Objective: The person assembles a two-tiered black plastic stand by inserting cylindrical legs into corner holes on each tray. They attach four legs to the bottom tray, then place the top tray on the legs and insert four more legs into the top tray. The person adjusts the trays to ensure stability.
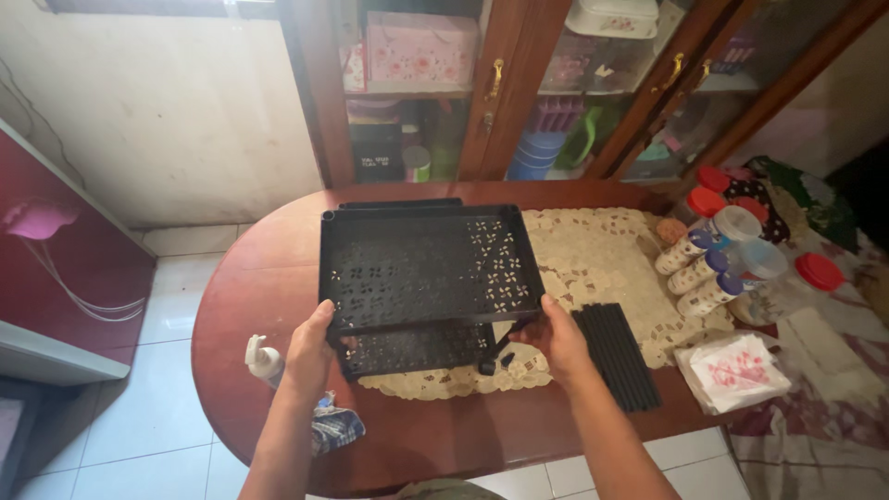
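A black perforated plastic tray (421,264) is held level over the table, above a second black tray (412,350) lying on the lace mat. My left hand (308,354) grips the upper tray's near left corner. My right hand (556,338) grips its near right corner. Small black pieces (494,359) stand under the tray's near edge, beside my right hand. A bundle of black rods (619,354) lies just right of my right hand on the mat.
The oval brown wooden table (250,296) carries a cream lace mat (593,264), a white spray bottle (263,359) with a cloth at the left edge, several jars and bottles (718,259) and a white bag (736,370) at the right. A glass-fronted wooden cabinet (500,93) stands behind.
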